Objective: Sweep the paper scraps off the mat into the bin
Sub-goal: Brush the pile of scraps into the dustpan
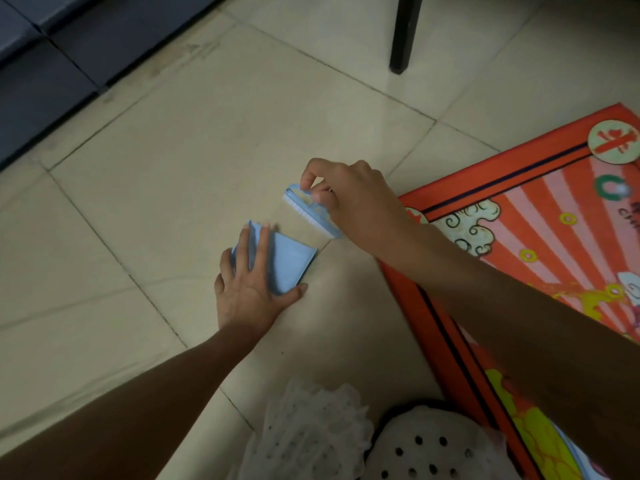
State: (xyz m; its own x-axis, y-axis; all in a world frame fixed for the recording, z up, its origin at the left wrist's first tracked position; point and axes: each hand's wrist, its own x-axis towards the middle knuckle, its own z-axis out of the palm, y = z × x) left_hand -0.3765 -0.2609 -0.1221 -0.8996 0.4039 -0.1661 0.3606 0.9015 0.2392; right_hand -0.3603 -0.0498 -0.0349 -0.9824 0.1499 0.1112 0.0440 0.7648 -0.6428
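The left hand presses flat on a blue dustpan on the floor beside the mat; the right hand pinches a small blue brush. No scraps or bin show, so sweeping seems about to begin or near done.

We count two hands: the left hand at the centre of the frame and the right hand just above it. We see one light blue dustpan, one small blue brush, one orange patterned mat at the right, and one dark furniture leg at the top.
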